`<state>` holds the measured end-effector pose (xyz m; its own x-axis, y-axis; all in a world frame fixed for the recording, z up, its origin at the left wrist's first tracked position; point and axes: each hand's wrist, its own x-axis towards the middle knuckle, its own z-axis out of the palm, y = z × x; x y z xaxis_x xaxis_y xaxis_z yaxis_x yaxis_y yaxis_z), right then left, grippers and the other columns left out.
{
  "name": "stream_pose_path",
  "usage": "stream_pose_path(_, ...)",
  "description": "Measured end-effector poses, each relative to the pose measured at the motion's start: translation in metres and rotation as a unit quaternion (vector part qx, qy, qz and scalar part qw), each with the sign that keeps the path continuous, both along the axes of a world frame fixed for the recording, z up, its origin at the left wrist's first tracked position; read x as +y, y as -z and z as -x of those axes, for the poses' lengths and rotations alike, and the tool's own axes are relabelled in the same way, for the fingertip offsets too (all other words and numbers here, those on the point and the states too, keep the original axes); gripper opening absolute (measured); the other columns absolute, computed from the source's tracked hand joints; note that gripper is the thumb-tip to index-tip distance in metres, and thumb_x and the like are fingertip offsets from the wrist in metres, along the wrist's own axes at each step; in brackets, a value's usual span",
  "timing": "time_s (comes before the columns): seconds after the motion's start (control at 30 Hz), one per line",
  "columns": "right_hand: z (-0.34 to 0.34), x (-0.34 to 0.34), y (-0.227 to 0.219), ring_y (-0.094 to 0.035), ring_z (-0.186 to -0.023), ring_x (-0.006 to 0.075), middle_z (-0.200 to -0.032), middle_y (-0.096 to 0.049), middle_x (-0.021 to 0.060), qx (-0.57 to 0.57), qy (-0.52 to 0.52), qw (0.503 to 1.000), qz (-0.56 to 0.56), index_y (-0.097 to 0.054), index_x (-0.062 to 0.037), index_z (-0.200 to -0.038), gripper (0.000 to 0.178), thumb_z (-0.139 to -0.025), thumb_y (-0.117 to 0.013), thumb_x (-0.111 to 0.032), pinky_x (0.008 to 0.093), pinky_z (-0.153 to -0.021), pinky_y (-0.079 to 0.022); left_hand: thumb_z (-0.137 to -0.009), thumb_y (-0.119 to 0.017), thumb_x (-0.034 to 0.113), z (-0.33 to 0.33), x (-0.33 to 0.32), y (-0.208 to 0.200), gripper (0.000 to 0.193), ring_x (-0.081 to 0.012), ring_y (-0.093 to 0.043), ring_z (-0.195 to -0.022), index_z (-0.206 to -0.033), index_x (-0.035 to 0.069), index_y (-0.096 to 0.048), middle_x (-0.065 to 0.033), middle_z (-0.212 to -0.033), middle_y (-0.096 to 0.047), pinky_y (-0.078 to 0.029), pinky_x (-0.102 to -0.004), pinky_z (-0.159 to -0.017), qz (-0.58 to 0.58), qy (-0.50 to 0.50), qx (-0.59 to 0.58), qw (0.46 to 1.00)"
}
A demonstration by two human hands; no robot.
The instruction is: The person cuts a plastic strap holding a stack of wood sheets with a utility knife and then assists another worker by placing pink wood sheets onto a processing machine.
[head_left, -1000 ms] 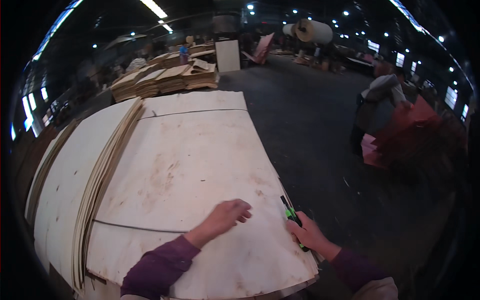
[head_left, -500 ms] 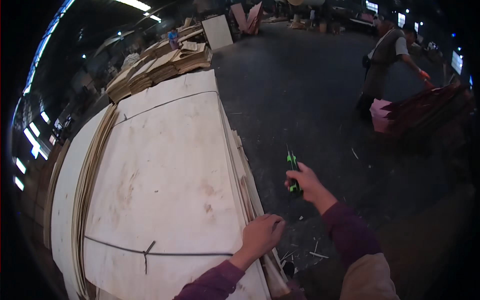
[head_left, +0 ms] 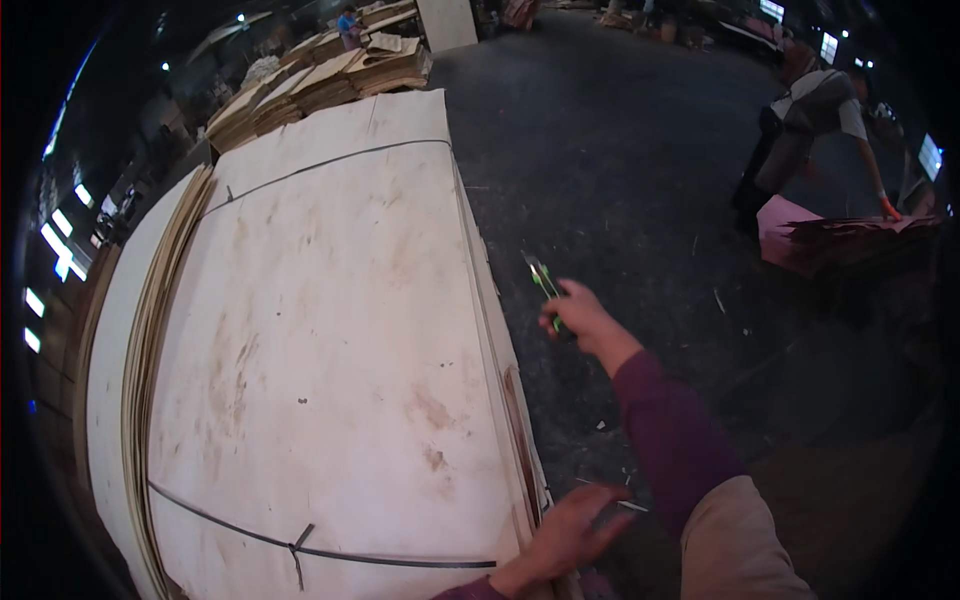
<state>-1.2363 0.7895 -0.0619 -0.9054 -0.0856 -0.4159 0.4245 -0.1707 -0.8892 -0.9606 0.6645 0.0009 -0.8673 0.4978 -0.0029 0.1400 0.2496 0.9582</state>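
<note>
My right hand (head_left: pixel 588 320) is closed round a black and green utility knife (head_left: pixel 544 283), its blade pointing up and forward. It is held over the dark floor, just right of a large stack of pale wood veneer sheets (head_left: pixel 330 320). At the near right edge of the stack, my left hand (head_left: pixel 572 532) has its fingers stretched out and the thumb apart, holding nothing. A dark strap (head_left: pixel 400 558) with a knot crosses the near end of the sheets. Another strap (head_left: pixel 330 162) crosses the far end.
More veneer piles (head_left: pixel 320 85) stand beyond the stack. At the right, a person (head_left: pixel 810 115) bends over a pile of reddish sheets (head_left: pixel 800 235). Someone in blue (head_left: pixel 349 28) is far back. Wood scraps (head_left: pixel 632 506) lie on the dark floor (head_left: pixel 620 150).
My right hand with the knife has moved left and forward, nearer the stack edge. My left hand sits lower in view, its fingers more spread. The view has tilted down; the co-worker bends lower.
</note>
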Motion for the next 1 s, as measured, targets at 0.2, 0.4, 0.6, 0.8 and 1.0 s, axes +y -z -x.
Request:
stream_pose_path(0.2,0.107,-0.070,-0.064,-0.059,-0.060,0.0137,-0.087,-0.061,0.0090,0.050,0.059,0.996,-0.034,-0.030,-0.0122,-0.147,0.071,-0.084,-0.061,-0.004,0.0264,-0.045,-0.046,-0.085,-0.067,0.032,-0.018,0.002,0.008,0.048,-0.0406,-0.058,-0.107,-0.118,-0.002,-0.057,-0.0245,-0.113,-0.060,-0.045,-0.0432,-0.093,-0.042,0.118,-0.164,0.979)
stream_pose_path(0.4,0.226,-0.119,-0.037,-0.057,-0.058,0.0120,-0.083,-0.059,0.0057,0.125,0.070,0.987,-0.071,-0.031,-0.0159,-0.146,0.068,-0.085,-0.058,-0.006,0.0239,-0.044,-0.044,-0.095,-0.059,0.020,0.000,-0.007,0.036,0.033,-0.0201,-0.058,-0.105,-0.122,0.002,-0.055,-0.0087,-0.112,-0.062,-0.046,-0.0329,-0.090,-0.258,-0.036,-0.441,0.859)
stream_pose_path(0.6,0.293,-0.152,-0.033,-0.054,-0.057,0.0095,-0.081,-0.058,0.0029,0.128,0.145,0.980,-0.049,-0.033,-0.0184,-0.146,0.069,-0.083,-0.057,-0.004,0.0233,-0.045,-0.044,-0.098,-0.055,0.015,0.015,-0.025,0.025,0.034,-0.0127,-0.055,-0.104,-0.130,0.005,-0.049,-0.0023,-0.116,-0.058,-0.045,-0.0300,-0.092,-0.403,-0.029,-0.518,0.754)
stream_pose_path(0.8,0.267,-0.103,-0.067,-0.050,-0.054,0.0115,-0.078,-0.058,0.0051,0.169,-0.154,0.914,-0.334,-0.049,-0.0162,-0.138,0.063,-0.076,-0.058,-0.005,0.0252,-0.043,-0.037,-0.098,-0.055,0.021,0.023,-0.021,0.024,0.036,-0.0110,-0.054,-0.109,-0.130,0.005,-0.050,-0.0030,-0.120,-0.058,-0.045,-0.0275,-0.086,-0.347,-0.011,-0.568,0.746)
stream_pose_path(1.0,0.246,-0.117,-0.045,-0.061,-0.053,0.0175,-0.085,-0.063,0.0118,0.194,0.039,0.964,-0.176,-0.046,-0.0066,-0.136,0.056,-0.080,-0.051,-0.004,0.0321,-0.041,-0.043,-0.097,-0.057,0.024,0.016,-0.014,0.033,0.039,-0.0119,-0.053,-0.110,-0.129,0.003,-0.050,-0.0026,-0.118,-0.059,-0.042,-0.0279,-0.092,-0.272,-0.027,-0.540,0.796)
